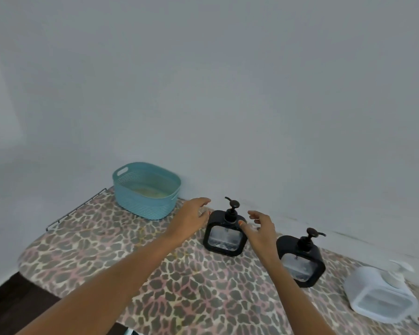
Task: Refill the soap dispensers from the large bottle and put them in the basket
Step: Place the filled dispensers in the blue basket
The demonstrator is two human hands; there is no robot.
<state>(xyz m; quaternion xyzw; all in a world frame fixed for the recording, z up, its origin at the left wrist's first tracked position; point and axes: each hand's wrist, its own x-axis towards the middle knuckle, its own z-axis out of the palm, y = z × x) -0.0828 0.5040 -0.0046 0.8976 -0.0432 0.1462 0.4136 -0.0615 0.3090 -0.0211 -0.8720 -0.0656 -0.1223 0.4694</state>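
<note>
While the fingers (pixel 202 201) of the left hand (pixel 189 217) and right hand (pixel 261 228) are spread and hold nothing, they flank the square black plastic soap dispenser (pixel 225 238) on the spotted surface (pixel 131 250). An uneven grasp could tip it, I think; the teal plastic basket (pixel 145 189) stands near.

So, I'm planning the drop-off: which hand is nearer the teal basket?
Left. The left hand hovers just right of the basket, not touching; the right hand is farther right, beyond the black dispenser between them.

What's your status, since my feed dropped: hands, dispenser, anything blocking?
Left hand and right hand open, either side of the left black dispenser, not gripping. Teal basket holds no dispenser. Nothing blocking.
</note>
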